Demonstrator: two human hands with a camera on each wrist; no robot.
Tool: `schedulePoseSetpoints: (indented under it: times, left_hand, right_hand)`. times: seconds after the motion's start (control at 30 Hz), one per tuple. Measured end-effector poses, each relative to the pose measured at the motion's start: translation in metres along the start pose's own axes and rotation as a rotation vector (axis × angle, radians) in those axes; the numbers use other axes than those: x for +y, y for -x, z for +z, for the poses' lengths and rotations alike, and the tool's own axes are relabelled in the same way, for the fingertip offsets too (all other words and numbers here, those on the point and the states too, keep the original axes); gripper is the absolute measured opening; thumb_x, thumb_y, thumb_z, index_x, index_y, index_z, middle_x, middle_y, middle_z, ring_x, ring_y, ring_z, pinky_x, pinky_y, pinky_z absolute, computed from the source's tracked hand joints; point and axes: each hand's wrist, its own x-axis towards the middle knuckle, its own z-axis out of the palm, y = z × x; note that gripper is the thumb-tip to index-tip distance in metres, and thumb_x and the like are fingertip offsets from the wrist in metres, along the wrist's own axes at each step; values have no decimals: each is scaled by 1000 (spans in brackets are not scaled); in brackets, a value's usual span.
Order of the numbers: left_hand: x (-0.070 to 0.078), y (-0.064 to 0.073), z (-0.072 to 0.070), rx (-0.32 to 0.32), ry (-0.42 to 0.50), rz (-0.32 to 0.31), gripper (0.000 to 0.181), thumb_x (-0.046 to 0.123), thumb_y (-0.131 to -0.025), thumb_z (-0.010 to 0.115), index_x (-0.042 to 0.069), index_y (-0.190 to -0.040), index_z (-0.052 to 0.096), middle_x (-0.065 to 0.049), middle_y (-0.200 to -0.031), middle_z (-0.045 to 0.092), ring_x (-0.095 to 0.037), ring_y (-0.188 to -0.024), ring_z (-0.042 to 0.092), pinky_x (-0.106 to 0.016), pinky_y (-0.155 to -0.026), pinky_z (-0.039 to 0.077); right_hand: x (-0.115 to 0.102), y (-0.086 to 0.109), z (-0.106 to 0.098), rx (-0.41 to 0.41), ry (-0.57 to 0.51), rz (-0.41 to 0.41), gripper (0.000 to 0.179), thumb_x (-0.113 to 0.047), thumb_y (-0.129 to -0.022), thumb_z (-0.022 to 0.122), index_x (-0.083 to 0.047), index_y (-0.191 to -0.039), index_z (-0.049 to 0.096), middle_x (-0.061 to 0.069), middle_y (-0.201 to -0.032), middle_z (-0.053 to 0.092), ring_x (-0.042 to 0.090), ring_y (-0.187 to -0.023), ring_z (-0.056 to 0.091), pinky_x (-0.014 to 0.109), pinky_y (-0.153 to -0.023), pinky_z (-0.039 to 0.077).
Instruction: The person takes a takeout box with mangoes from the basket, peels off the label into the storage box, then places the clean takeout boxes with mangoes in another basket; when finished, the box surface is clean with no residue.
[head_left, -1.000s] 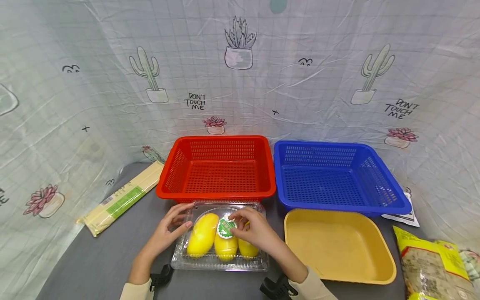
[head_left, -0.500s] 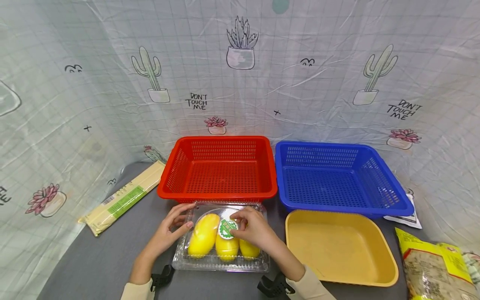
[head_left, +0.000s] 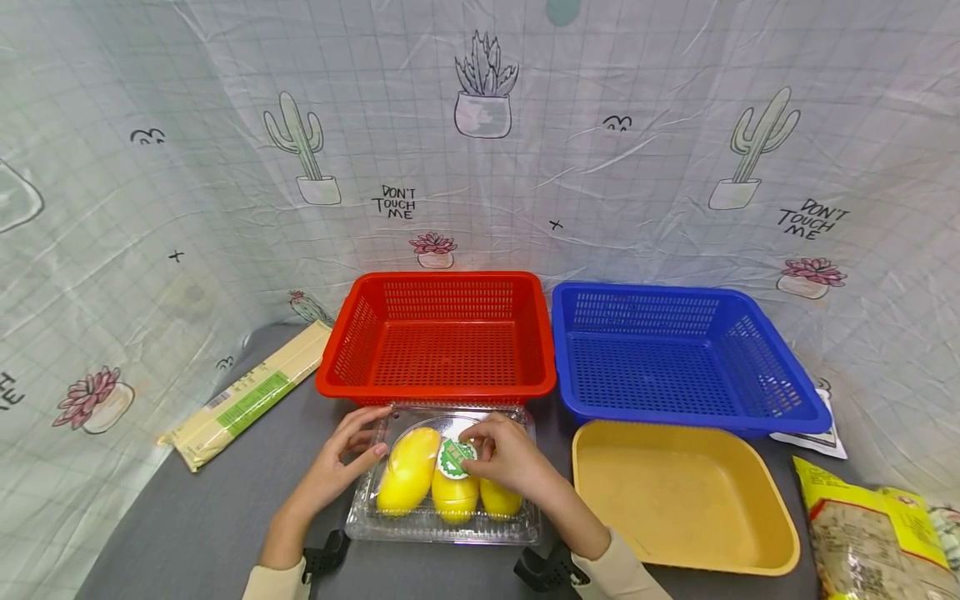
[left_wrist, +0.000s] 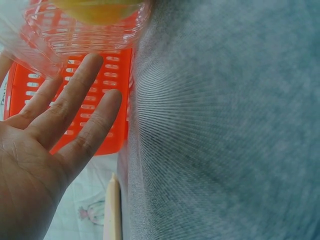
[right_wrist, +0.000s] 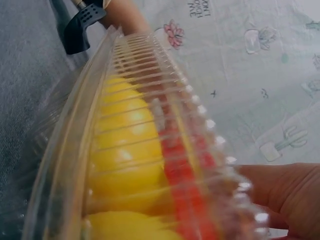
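Note:
A clear plastic clamshell box (head_left: 420, 531) lies on the table with several yellow mangoes in it; one mango (head_left: 407, 472) is at its left end. On its lid is a round green-and-white sticker (head_left: 453, 457). My right hand (head_left: 512, 457) curls over the lid, thumb and index finger at the sticker's right and upper edge, the other fingers partly hidden. At the box's left side, my left hand (head_left: 339, 458) rests its fingers, spread and nearly straight. In the right wrist view, the box's ribbed wall (right_wrist: 145, 75) stands between the camera and the mangoes.
Behind the box stands a red basket (head_left: 435, 390), with a blue basket (head_left: 690, 414) to its right. A yellow tray (head_left: 678, 500) sits right of the box. A long noodle-like packet (head_left: 247, 396) lies left; a yellow-topped bag (head_left: 873, 533) is far right.
The whole view shifts slightly to the right. The right thumb and index finger make only small movements at the sticker; the left hand and the box stay in place.

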Motion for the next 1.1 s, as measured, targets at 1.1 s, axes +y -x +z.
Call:
schedulePoseSetpoints:
  times: [1.1]
  left_hand:
    - [1,1,0,-3,0,1,50,7,-94,63,14,-142,49,-6,-142,42,-31,-115,54,-34,-94,49]
  right_hand:
    - [3,-3,3,-10,16,0,11,-8,-81,77,-6,-88,69,2,-76,54,5,-62,44,21,-60,41]
